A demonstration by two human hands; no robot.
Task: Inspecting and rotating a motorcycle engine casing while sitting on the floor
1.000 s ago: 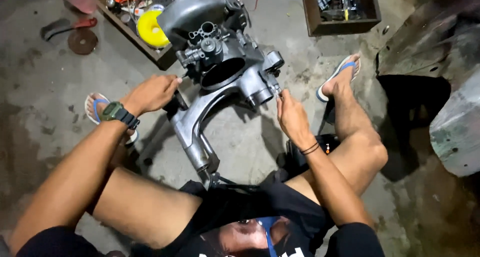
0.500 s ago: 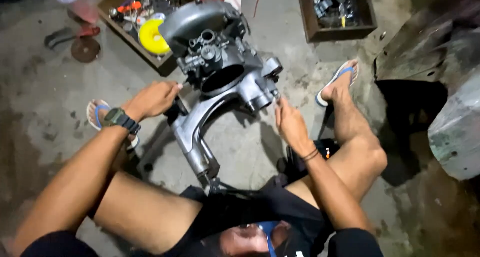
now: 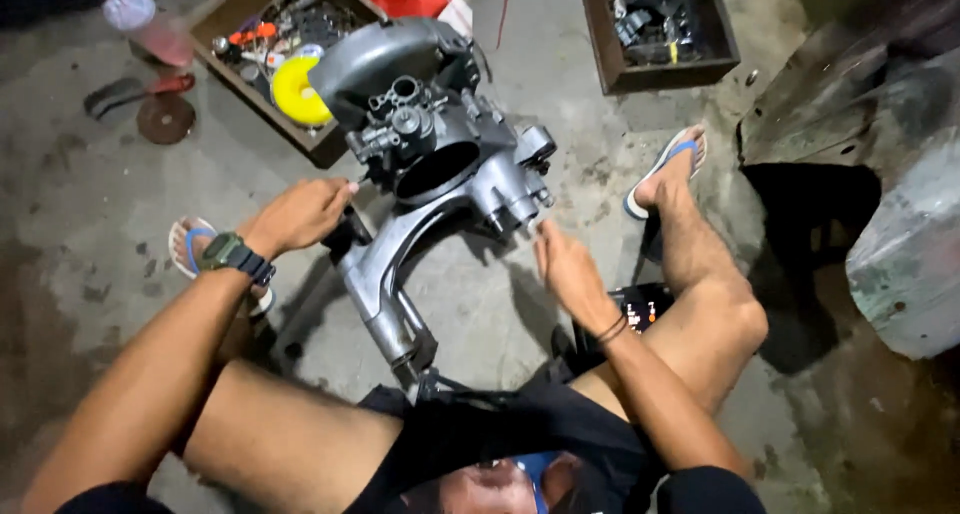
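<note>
Stained concrete floor [image 3: 80, 224]; engine casing [image 3: 430, 174]; two wooden crates [image 3: 320, 144]; grinding disc [image 3: 165, 119]

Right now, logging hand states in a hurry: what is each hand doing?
Left hand: fingers curled, resting on the grey engine casing.
Right hand: open, holding nothing, just off the casing.

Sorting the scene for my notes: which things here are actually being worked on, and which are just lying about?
In hand:
grey engine casing
left hand gripping its side
right hand open beside it

Lying about:
wooden tool box with yellow roll
second parts box
grinding disc
plastic cup
</note>
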